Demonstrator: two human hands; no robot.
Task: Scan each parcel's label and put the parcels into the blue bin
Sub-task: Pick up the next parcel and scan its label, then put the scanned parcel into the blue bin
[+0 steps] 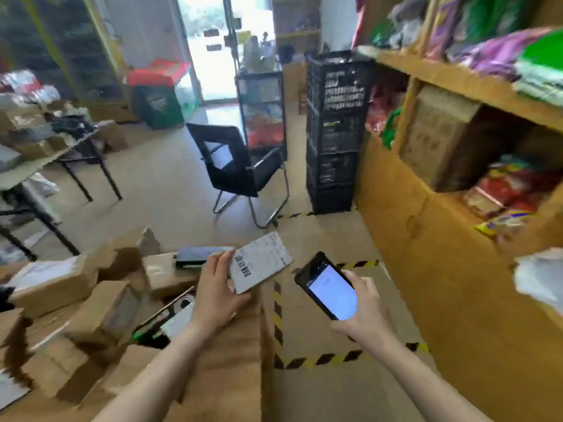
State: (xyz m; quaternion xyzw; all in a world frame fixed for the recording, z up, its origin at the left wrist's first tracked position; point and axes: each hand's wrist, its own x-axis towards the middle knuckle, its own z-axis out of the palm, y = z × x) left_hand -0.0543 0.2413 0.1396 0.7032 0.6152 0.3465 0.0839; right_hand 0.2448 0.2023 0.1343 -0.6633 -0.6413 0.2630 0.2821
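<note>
- A store room with a tan floor (pixel 170 184); a black chair (pixel 240 169) stands in the middle.
- In front of the chair, nearer the camera, the left hand (pixel 217 289) grips a flat parcel (pixel 259 263), barcode label facing up.
- Right of the chair and nearer, the right hand (pixel 365 315) grips a scanner (pixel 330 289) with its screen lit.
- Left of the chair and nearer lie brown boxes (pixel 103 306).

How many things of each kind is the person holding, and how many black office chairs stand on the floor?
Flat white parcel with barcode label, left hand: 1
Black handheld scanner with lit screen, right hand: 1
Black mesh office chair: 1
Total: 3
</note>
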